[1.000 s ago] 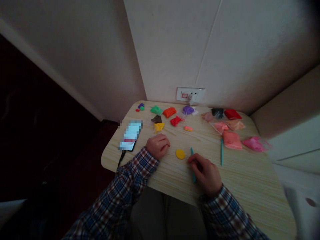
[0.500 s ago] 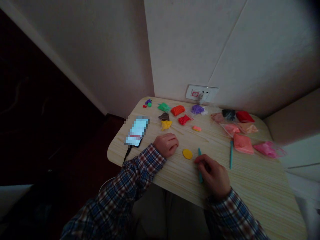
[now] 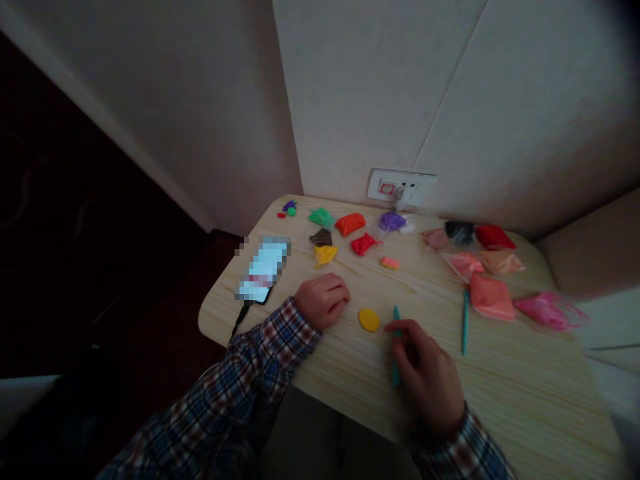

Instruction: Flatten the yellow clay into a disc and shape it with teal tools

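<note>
My left hand (image 3: 324, 301) rests on the table in a loose curl, with nothing visible in it. Right of it, a flat yellow clay oval (image 3: 369, 320) lies on the wood. My right hand (image 3: 425, 367) is over a teal modelling tool (image 3: 396, 373) beside the oval. Its index finger crosses the tool and its thumb is alongside, with a gap between thumb and finger; whether they touch the tool is hard to tell. A small pink-and-yellow clay block (image 3: 390, 263) sits farther back. Another teal tool (image 3: 465, 323) lies to the right.
Bags of orange (image 3: 351, 224), yellow (image 3: 325, 255) and purple clay (image 3: 393, 221) are at the back of the table (image 3: 530, 393). Several more, including a coral bag (image 3: 493, 297), lie right. A lit phone (image 3: 265, 270) with a cable is left, below small clay bits (image 3: 291, 211).
The view has shifted slightly, so the table and its items appear lower. My right hand has edged a little forward over the tool. My left hand remains resting by the oval.
</note>
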Demonstrator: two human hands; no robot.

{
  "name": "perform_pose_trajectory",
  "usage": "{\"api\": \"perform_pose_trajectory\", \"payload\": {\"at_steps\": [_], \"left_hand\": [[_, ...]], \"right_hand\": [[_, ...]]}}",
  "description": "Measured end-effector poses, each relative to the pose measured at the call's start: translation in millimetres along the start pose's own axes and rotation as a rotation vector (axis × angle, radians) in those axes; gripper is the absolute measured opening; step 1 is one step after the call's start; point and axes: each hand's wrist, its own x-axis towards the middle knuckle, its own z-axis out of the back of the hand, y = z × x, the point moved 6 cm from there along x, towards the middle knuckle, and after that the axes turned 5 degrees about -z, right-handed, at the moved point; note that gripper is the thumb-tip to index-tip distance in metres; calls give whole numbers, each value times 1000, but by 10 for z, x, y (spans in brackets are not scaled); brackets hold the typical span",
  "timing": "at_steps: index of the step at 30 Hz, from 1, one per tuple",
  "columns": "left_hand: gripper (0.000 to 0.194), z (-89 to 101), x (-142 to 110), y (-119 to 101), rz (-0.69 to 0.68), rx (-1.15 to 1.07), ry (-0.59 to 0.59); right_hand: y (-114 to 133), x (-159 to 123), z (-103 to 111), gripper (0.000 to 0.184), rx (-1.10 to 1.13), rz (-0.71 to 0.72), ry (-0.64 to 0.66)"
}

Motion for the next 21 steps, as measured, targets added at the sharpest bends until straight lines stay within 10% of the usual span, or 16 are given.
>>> {"api": "perform_pose_trajectory", "payload": {"at_steps": [10,21], "left_hand": [[57,-215,-10,-84,-115,-109,360],[54,-309,53,-97,-87,-44,291]], "right_hand": [[6,20,-34,26,186,-27,-56],[-26,77,-59,26,128,16,-95]]}}
